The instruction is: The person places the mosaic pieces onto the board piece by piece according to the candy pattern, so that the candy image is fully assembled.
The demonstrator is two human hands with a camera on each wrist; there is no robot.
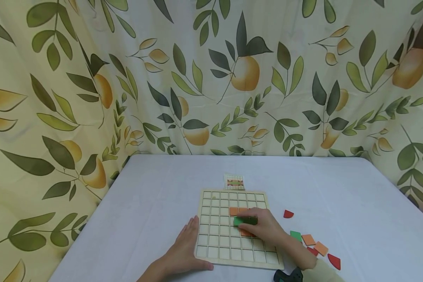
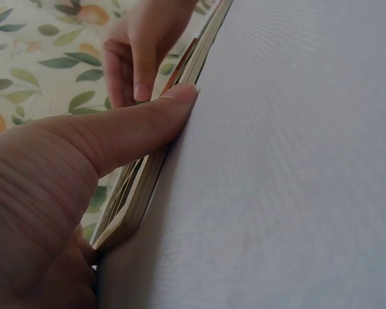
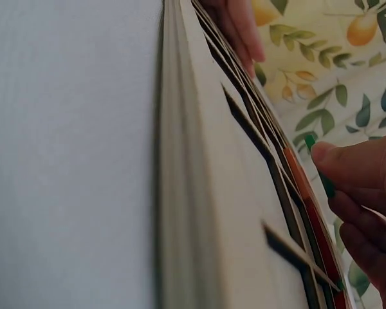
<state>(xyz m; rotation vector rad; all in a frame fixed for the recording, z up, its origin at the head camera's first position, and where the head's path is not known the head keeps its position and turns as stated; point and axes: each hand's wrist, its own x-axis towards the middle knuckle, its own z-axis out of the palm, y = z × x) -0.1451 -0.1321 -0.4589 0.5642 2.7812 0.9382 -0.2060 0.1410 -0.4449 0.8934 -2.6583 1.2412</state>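
Note:
A wooden grid board (image 1: 212,240) lies on the white table, with orange tiles (image 1: 234,211) and a green tile (image 1: 237,221) in view near its middle. My left hand (image 1: 184,246) rests along the board's left side, fingers extended, while its thumb (image 2: 135,125) lies against the front edge. Over the middle of the grid, my right hand (image 1: 264,225) pinches a small flat green tile (image 3: 326,185) between thumb and fingers. That hand covers part of the board and some tiles. The right wrist view also shows red pieces (image 3: 321,235) set in the grid.
Behind the board is a small pattern card (image 1: 234,183). Loose pieces lie to the right: a red curved piece (image 1: 288,214), a green tile (image 1: 295,235), orange tiles (image 1: 320,248) and more red ones (image 1: 334,261). A leaf-and-fruit patterned curtain (image 1: 197,98) hangs behind the table.

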